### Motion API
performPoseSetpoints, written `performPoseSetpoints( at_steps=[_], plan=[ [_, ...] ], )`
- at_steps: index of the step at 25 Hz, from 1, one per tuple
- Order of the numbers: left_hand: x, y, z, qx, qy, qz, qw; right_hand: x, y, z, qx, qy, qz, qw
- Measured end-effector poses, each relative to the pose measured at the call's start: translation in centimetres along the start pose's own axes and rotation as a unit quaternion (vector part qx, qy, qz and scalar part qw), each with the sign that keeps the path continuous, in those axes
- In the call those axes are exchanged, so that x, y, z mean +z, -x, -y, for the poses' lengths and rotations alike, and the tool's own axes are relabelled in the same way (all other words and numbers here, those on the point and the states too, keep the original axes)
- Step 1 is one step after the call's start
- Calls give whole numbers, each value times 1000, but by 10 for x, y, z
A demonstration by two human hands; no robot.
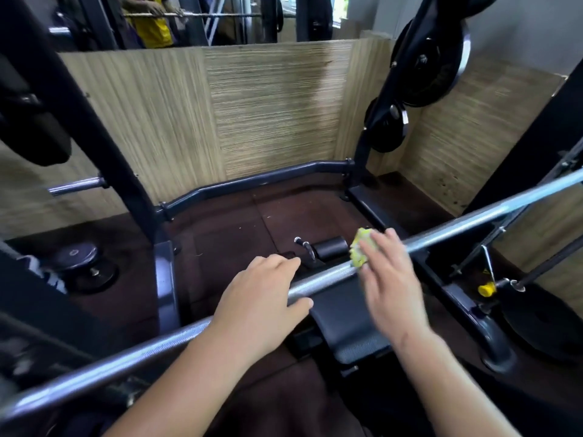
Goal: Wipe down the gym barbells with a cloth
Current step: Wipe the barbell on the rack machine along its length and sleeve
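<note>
A long steel barbell [457,228] runs across the view from lower left to upper right, resting in a rack. My left hand [262,298] grips the bar near its middle, fingers over the top and thumb under it. A little further right along the bar, my right hand [388,279] presses a small yellow cloth [361,250] against the steel. The right hand's fingers lie fairly straight over the cloth, and most of the cloth is hidden under them. The hand is blurred.
A black padded bench [347,326] sits under the bar. Dark rack uprights [94,137] stand left and right, with weight plates [432,58] hung at the upper right. A dumbbell [82,263] lies on the brown floor at left. Wood-patterned wall panels stand behind. A mirror above reflects a person.
</note>
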State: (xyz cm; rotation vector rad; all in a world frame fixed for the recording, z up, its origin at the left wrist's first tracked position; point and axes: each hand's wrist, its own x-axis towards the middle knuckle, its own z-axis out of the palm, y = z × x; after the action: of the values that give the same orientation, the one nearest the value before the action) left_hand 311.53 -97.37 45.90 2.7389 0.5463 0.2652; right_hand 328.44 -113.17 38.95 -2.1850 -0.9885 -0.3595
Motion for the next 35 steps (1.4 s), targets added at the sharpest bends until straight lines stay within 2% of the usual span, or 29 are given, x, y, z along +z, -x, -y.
performPoseSetpoints(
  at_steps=[3, 6, 11, 14, 18, 21, 24, 26, 29, 35],
  plan=[
    [0, 13, 8, -37, -27, -16, 999, 28, 31, 64, -107, -20, 66, 992],
    [-1, 29, 11, -82, -55, -35, 995, 19, 22, 55, -167, -38, 120, 978],
    [2, 64, 15, -139, -68, -55, 986, 1, 6, 16, -121, -18, 98, 988],
    [5, 86, 20, -172, -88, -85, 977, 20, 23, 55, -128, -36, 96, 986],
    [2, 109, 29, -221, -111, -125, 961, 46, 50, 117, -216, -70, 153, 962],
    [-5, 126, 39, -246, -113, -133, 953, 42, 38, 107, -243, -83, 184, 949],
    [-13, 146, 53, -266, -116, -149, 945, 34, 24, 84, -217, -62, 157, 961],
    [-17, 159, 61, -275, -106, -156, 943, 37, 33, 94, -193, -49, 138, 970],
    [-23, 181, 72, -282, -79, -161, 942, 56, 56, 143, -201, -34, 134, 970],
    [-39, 221, 103, -287, -19, -184, 940, 110, 96, 272, -306, 0, 153, 940]
  ],
)
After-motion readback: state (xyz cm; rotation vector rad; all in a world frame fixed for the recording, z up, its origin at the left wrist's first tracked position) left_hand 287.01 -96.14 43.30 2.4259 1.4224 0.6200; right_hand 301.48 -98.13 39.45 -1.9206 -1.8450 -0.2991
